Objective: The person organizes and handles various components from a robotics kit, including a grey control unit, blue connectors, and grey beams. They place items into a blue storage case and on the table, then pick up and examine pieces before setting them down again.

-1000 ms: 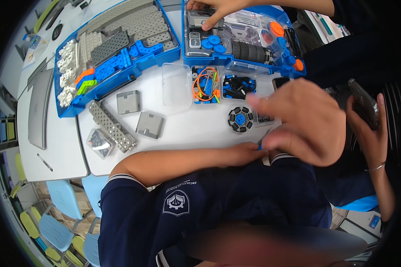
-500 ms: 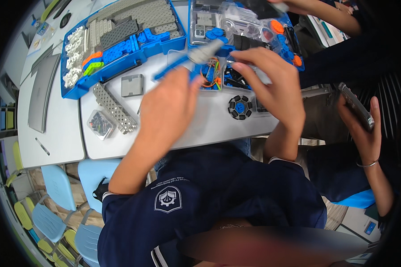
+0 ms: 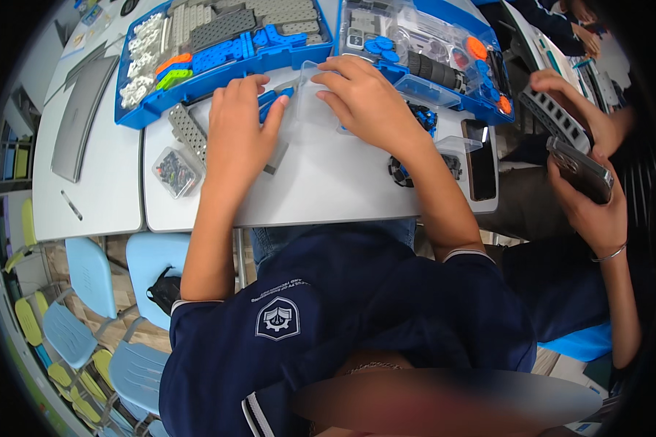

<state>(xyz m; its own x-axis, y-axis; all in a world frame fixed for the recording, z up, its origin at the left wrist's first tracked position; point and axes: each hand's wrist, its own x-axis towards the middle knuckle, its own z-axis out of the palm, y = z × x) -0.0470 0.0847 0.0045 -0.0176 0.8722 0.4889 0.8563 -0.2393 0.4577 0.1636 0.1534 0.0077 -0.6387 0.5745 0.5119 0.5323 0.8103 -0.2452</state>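
Observation:
My left hand [image 3: 239, 135] is over the table with its thumb and fingers curved around a blue plastic piece [image 3: 268, 106], partly covered by the hand. My right hand [image 3: 372, 105] pinches the edge of a clear plastic box or lid [image 3: 310, 109] just right of that piece. Its far fingers bend over the top edge, the thumb below. Beneath my left hand a grey block [image 3: 276, 157] shows in part. A grey perforated beam [image 3: 188, 130] and a small clear box of dark fasteners [image 3: 176, 173] lie to its left. Under my right forearm, a black wheel [image 3: 399, 172] is half hidden.
A blue bin [image 3: 131, 119] of grey, white and coloured building parts stands at the far left, another blue bin [image 3: 504, 114] at the far right. A phone [image 3: 481, 162] lies at the right edge. Beside me, another person's hands hold a phone [image 3: 582, 171] and a grey slotted part [image 3: 557, 120].
My left hand has lowered, with the blue piece still by its fingers. My right hand has moved left onto the clear plastic. The neighbour's second hand, with a grey part, has come in beside the phone.

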